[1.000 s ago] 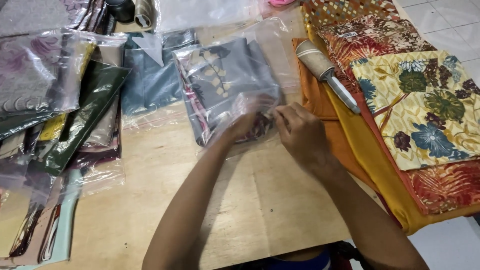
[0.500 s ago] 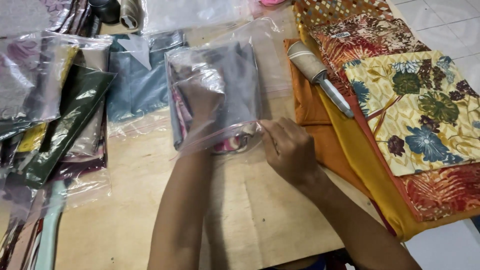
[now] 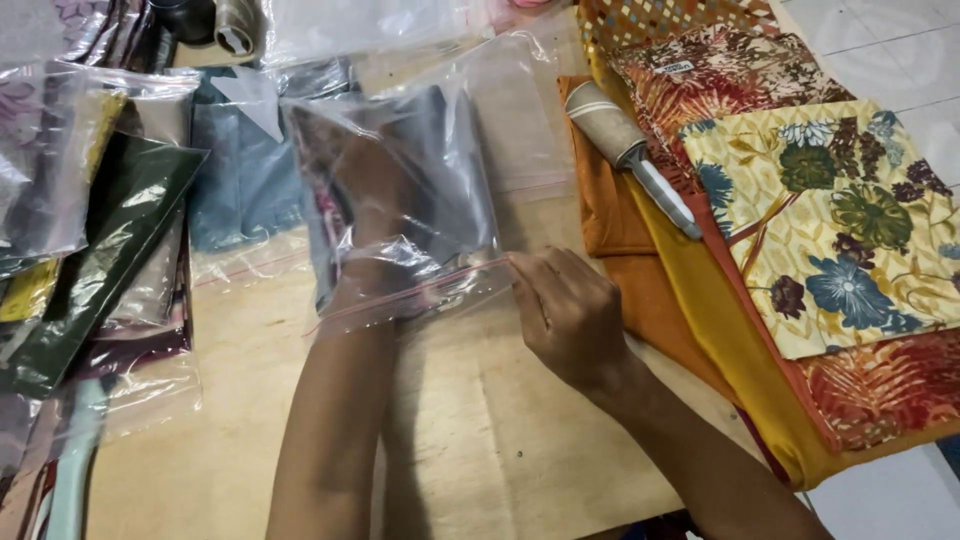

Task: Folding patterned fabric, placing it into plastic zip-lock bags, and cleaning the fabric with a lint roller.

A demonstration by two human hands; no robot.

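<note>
Head view: the left hand is pushed inside a clear zip bag lying on the wooden table. It rests on the folded grey cloth in the bag; through the plastic I cannot tell how its fingers lie. The right hand is at the bag's open mouth, fingers pressed together and pinching the zip edge at its right corner. Left of the bag lie other bagged cloths. To the right, a lint roller rests on a stack of orange and flower-print fabrics.
</note>
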